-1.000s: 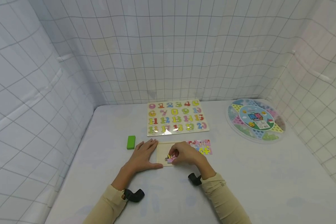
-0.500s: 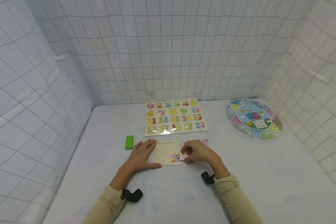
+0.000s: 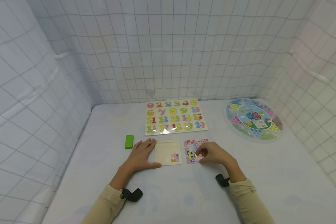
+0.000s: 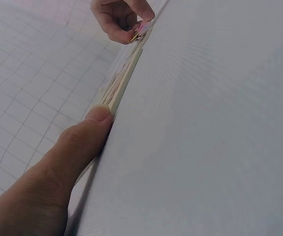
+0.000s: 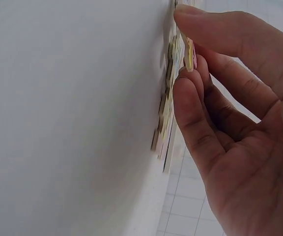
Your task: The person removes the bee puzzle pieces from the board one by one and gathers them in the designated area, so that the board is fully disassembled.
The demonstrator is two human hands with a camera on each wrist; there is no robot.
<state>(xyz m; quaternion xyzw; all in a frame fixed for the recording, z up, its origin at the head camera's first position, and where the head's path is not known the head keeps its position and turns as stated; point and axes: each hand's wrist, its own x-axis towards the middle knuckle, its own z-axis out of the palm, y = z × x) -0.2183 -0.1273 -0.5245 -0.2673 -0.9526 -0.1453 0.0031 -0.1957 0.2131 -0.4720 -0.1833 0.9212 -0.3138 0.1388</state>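
Right hand [image 3: 214, 153] fingers are pinched on a puzzle piece [image 3: 195, 154] lifted from the loose pile [image 3: 194, 148] right of the wooden tray [image 3: 167, 151], which is steadied by the flat, spread left hand [image 3: 142, 154].

The wooden number puzzle board [image 3: 175, 118] carries coloured numerals in three rows: 0, 1, 2, 3, 4, 5 on top, then what seems to be 6, 7, 8, 9, 10, and 11 to 20 below, partly under glare. The round game box [image 3: 253, 119] has a centre label, too small to read.
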